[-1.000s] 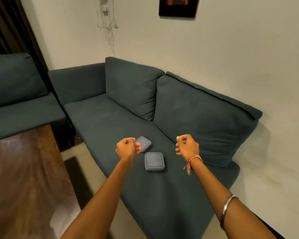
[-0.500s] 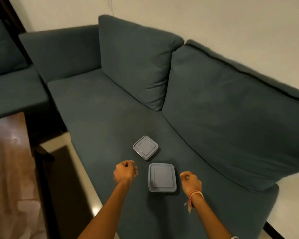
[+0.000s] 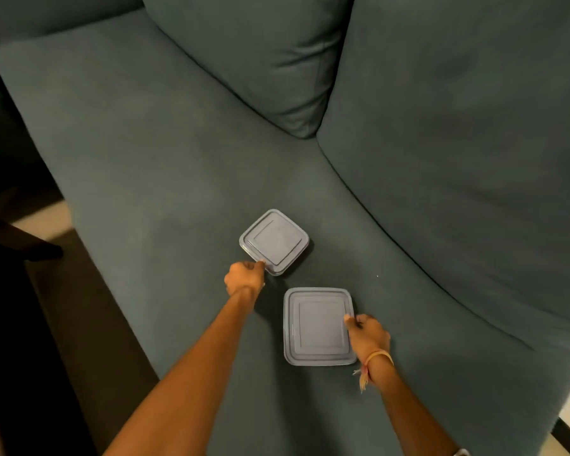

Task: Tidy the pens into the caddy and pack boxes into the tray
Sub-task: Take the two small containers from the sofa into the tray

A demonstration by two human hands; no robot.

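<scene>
Two flat grey-blue lidded boxes lie on the dark teal sofa seat (image 3: 152, 166). The smaller box (image 3: 274, 241) is farther away and turned like a diamond. My left hand (image 3: 245, 277) is curled at its near corner, thumb and fingers pinching the rim. The larger box (image 3: 318, 325) lies nearer, square to me. My right hand (image 3: 367, 334) is curled against its right edge, fingertips on the lid rim. No pens, caddy or tray are in view.
Two back cushions (image 3: 263, 57) (image 3: 467, 133) rise behind the seat, close to the boxes on the right. The seat's front edge runs diagonally at lower left, with dark floor (image 3: 56, 324) and a dark wooden table edge (image 3: 17, 241) beyond.
My head has tipped down and moved closer to the seat. Both hands have come down from mid-air to the boxes, left onto the smaller one, right onto the larger one.
</scene>
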